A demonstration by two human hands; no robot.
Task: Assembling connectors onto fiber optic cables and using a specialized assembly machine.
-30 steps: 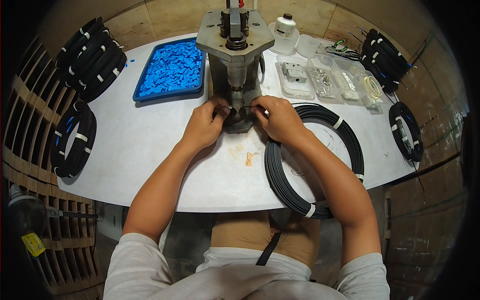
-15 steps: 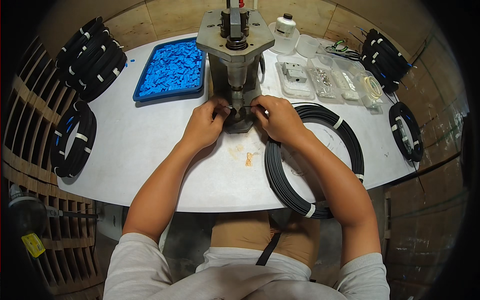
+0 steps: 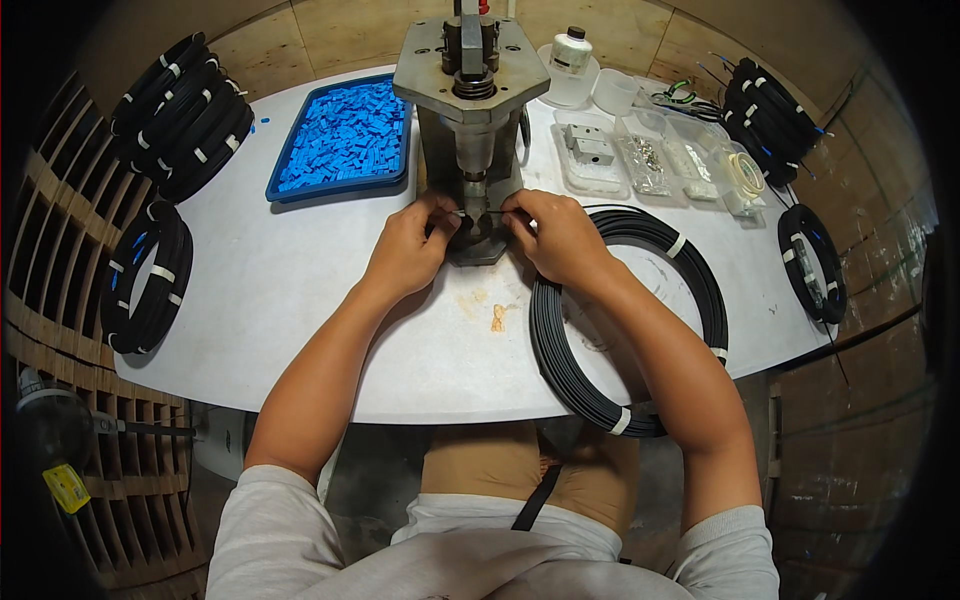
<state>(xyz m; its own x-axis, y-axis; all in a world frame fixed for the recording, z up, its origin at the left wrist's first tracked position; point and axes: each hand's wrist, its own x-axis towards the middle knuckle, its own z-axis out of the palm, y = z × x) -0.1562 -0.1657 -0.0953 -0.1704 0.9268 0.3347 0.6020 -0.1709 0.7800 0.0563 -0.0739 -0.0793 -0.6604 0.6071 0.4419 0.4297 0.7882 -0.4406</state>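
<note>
Nothing has visibly moved since the earlier frame: arms and hands are as they were. Nearest, one big black coil [image 3: 552, 345] with three white ties in sight lies flat beneath the right forearm, hanging slightly over the table [image 3: 240, 340] edge, probably to keep its wire within reach. Beyond it, the right hand [image 3: 560, 235] has thumb and forefinger pinched on a black wire [image 3: 496, 212] at the press [image 3: 470, 130]. The left hand [image 3: 408, 250] faces it, fingertips closed on a small piece [image 3: 461, 213], too tiny to identify. Gripping from both sides seems meant to steady the work under the single punch.

Farther left sits one blue tray [image 3: 335, 194] of blue bits [image 3: 345, 135], too many to count, likely set there for easy picking. Farther right are one bottle [image 3: 571, 53] and one tape roll [image 3: 747, 172]. One lone coil stands at each side, left [image 3: 175, 250] and right [image 3: 795, 250].
</note>
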